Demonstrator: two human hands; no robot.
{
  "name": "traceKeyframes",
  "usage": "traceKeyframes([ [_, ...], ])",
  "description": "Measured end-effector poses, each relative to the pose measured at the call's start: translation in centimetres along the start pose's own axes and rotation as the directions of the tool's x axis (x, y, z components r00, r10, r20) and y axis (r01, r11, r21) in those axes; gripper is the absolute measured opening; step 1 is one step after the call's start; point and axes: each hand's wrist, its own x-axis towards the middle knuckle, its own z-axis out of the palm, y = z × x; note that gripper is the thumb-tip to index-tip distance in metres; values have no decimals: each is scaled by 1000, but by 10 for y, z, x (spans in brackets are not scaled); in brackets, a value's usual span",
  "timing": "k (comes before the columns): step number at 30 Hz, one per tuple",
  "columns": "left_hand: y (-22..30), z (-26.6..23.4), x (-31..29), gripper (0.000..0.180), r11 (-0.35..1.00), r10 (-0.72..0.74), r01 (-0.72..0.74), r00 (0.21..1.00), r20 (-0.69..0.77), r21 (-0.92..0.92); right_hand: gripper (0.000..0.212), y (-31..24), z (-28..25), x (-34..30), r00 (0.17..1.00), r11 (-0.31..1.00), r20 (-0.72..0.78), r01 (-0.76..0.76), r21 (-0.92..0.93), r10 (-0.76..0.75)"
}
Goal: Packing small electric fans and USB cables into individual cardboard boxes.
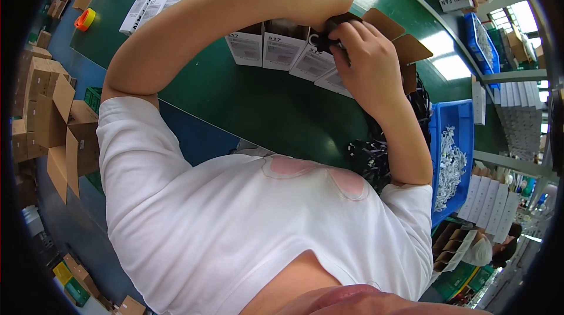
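Worktop: a glossy green surface (247, 103) is spread beneath the box row, and patches of light are reflected on it.
Box row: white printed boxes (282, 51) are stood side by side, their brown cardboard flaps (414, 48) opened out.
Left of the box row: more white boxes (144, 7) are laid on the worktop; farther left, near its edge, an orange-and-yellow tape roll (86, 19) is placed.
Right of the box row: black cables (420, 103) are heaped close by; beyond them a blue bin (435, 133) is filled with small white pieces (449, 168).
Nearer the body than the box row: dark bundled items (370, 159) are gathered toward the right, partly hidden by the forearm.
Floor: well left of the box row, open brown cartons (70, 139) are stacked.
Co-worker: beyond the box row, at the far right, a white carton (457, 2) is handled by another person.
Black item: a small, dark thing (325, 44), its outline largely covered, is held above the box row, toward its right part.
Right hand: its fingers are clamped on the black item by the right hand (364, 51).
Left hand: the wrist is sharply bent over the box row; whether the fingers of the left hand (329, 1) are together or apart cannot be told.
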Motion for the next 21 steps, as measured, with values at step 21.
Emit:
traceKeyframes([
  [21,-47,-11,-63,27,841,-203,169,979,-12,-514,16,-33,16,14,996,988,31,77,134,-81],
])
